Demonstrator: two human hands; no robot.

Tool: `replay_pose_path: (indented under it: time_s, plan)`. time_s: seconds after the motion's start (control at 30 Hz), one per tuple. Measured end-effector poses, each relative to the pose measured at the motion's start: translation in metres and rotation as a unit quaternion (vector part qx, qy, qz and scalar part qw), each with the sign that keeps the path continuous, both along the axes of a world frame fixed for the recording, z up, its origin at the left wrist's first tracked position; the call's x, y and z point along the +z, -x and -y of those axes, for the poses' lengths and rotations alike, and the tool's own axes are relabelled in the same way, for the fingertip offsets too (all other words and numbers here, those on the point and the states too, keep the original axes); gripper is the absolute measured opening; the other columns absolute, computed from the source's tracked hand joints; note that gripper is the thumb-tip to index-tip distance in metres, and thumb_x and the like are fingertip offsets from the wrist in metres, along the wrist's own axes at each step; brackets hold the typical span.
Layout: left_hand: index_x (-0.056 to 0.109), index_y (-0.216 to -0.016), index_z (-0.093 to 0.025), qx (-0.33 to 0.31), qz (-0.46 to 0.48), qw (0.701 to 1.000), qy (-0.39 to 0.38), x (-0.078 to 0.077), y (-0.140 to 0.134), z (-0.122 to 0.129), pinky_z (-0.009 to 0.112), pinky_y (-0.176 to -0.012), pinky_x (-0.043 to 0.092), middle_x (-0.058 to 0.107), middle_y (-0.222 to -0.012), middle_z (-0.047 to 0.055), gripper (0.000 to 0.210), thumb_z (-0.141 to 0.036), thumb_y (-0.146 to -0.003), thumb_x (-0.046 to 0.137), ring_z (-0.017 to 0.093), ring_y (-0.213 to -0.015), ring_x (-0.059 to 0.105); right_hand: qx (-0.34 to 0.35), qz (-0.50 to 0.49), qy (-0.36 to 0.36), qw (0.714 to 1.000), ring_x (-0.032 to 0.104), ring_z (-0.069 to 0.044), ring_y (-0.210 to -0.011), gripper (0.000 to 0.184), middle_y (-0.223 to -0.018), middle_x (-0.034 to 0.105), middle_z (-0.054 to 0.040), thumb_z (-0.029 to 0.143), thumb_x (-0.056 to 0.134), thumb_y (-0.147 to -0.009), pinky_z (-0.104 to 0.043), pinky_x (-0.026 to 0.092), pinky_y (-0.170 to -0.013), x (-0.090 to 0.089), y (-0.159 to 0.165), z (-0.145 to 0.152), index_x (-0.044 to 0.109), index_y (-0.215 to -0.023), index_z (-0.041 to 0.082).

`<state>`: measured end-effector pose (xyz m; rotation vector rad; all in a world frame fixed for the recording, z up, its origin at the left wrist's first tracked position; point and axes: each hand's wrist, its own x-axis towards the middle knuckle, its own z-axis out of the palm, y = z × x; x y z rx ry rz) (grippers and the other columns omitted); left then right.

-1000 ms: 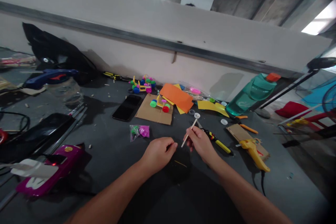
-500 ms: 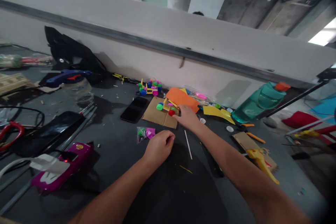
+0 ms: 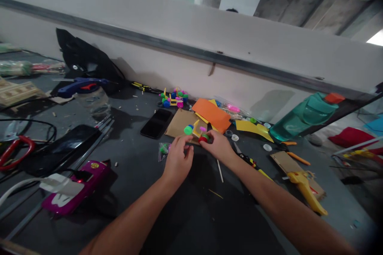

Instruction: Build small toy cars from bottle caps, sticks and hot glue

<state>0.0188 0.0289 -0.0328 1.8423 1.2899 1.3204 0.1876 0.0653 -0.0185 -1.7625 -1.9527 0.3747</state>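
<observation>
Grey tabletop (image 3: 131, 167), toy car (image 3: 195, 131) at twelve o'clock: right hand (image 3: 220, 147) now pinches its red wheel (image 3: 203, 139); left hand (image 3: 178, 155) has come up nearby, fingers parted, apparently empty, so work looks two-handed.

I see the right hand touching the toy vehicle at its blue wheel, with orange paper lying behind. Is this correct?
Not blue: the head view shows the right hand touching the toy vehicle at its red wheel, with orange paper lying behind.
</observation>
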Motion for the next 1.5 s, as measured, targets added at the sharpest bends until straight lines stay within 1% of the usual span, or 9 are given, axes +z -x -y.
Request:
replay_pose_path:
  time_s: [0.1,0.23,0.5,0.63,0.73,0.83,1.03,1.3,1.5]
  plan:
    - [0.05,-0.111,-0.019,0.012,0.011,1.0,0.004,-0.001,-0.001,0.0,0.037,-0.088,0.045,0.056,-0.11,0.01,0.028,-0.02,-0.084,0.048,0.021,-0.102,0.054,-0.013,-0.055,0.02,0.998,0.053,-0.014,-0.065,0.024,-0.072,0.059,0.0002,0.04,0.06,-0.071,-0.024,0.037,-0.057,0.005,-0.004,0.042,0.056,-0.081,0.019]
    - [0.051,-0.112,-0.018,-0.014,0.012,0.998,0.058,-0.005,-0.009,0.003,0.037,-0.087,0.045,0.059,-0.111,0.009,0.032,-0.026,-0.081,0.054,0.021,-0.101,0.056,-0.049,-0.038,0.016,0.998,0.052,-0.015,-0.066,0.023,-0.075,0.057,-0.0007,0.039,0.063,-0.07,-0.025,0.035,-0.058,0.006,-0.002,0.082,0.05,-0.075,0.02]
    - [0.062,-0.093,-0.02,-0.057,-0.062,0.994,0.073,-0.014,-0.02,0.001,0.036,-0.084,0.045,0.065,-0.098,0.006,0.017,-0.023,-0.077,0.058,0.021,-0.094,0.059,-0.046,-0.008,0.056,0.997,0.056,-0.018,-0.072,0.036,-0.082,0.059,-0.0027,0.048,0.069,-0.065,-0.028,0.036,-0.062,-0.004,0.002,0.11,0.051,-0.081,0.021]
    - [0.063,-0.092,-0.021,-0.065,-0.065,0.994,0.058,-0.018,-0.018,-0.002,0.036,-0.085,0.044,0.066,-0.099,0.005,0.016,-0.024,-0.078,0.059,0.02,-0.095,0.059,-0.012,-0.055,0.032,0.998,0.055,-0.018,-0.075,0.033,-0.084,0.061,-0.0029,0.05,0.064,-0.071,-0.029,0.038,-0.065,0.006,-0.009,0.109,0.056,-0.086,0.022]
    - [0.063,-0.092,-0.021,-0.08,-0.056,0.994,0.051,-0.017,-0.018,-0.002,0.035,-0.087,0.044,0.066,-0.102,0.005,0.015,-0.021,-0.077,0.058,0.02,-0.097,0.059,-0.004,-0.134,0.007,0.991,0.054,-0.014,-0.07,0.022,-0.088,0.062,-0.0025,0.039,0.051,-0.083,-0.027,0.04,-0.064,0.009,-0.018,0.1,0.06,-0.096,0.023]
    - [0.064,-0.092,-0.021,-0.086,-0.052,0.993,0.056,-0.015,-0.018,-0.001,0.034,-0.087,0.044,0.066,-0.101,0.005,0.016,-0.021,-0.078,0.057,0.019,-0.096,0.059,0.006,-0.192,0.015,0.981,0.053,-0.013,-0.069,0.023,-0.09,0.062,-0.0023,0.029,0.049,-0.083,-0.027,0.041,-0.064,0.003,-0.018,0.09,0.063,-0.101,0.025]
    - [0.063,-0.094,-0.021,-0.085,-0.051,0.993,0.058,-0.018,-0.016,-0.002,0.034,-0.089,0.044,0.066,-0.104,0.004,0.017,-0.022,-0.078,0.057,0.019,-0.099,0.058,-0.001,-0.235,0.021,0.972,0.051,-0.014,-0.069,0.027,-0.083,0.059,-0.0023,0.024,0.053,-0.079,-0.026,0.04,-0.062,-0.013,-0.006,0.083,0.064,-0.104,0.024]
    - [0.062,-0.091,-0.021,-0.09,-0.048,0.993,0.051,-0.018,-0.017,-0.003,0.035,-0.088,0.045,0.066,-0.102,0.004,0.017,-0.015,-0.076,0.058,0.019,-0.098,0.059,0.012,-0.189,-0.044,0.981,0.042,-0.011,-0.057,0.024,-0.074,0.055,0.0002,0.021,0.052,-0.08,-0.024,0.036,-0.055,-0.011,-0.009,0.082,0.066,-0.1,0.026]
    - [0.062,-0.09,-0.022,-0.091,-0.049,0.994,0.038,-0.018,-0.016,-0.004,0.036,-0.088,0.046,0.067,-0.1,0.004,0.016,-0.016,-0.075,0.06,0.02,-0.097,0.059,0.045,-0.162,-0.087,0.982,0.051,-0.012,-0.068,0.026,-0.078,0.056,-0.0008,0.015,0.052,-0.08,-0.025,0.041,-0.062,-0.007,-0.009,0.081,0.067,-0.1,0.026]
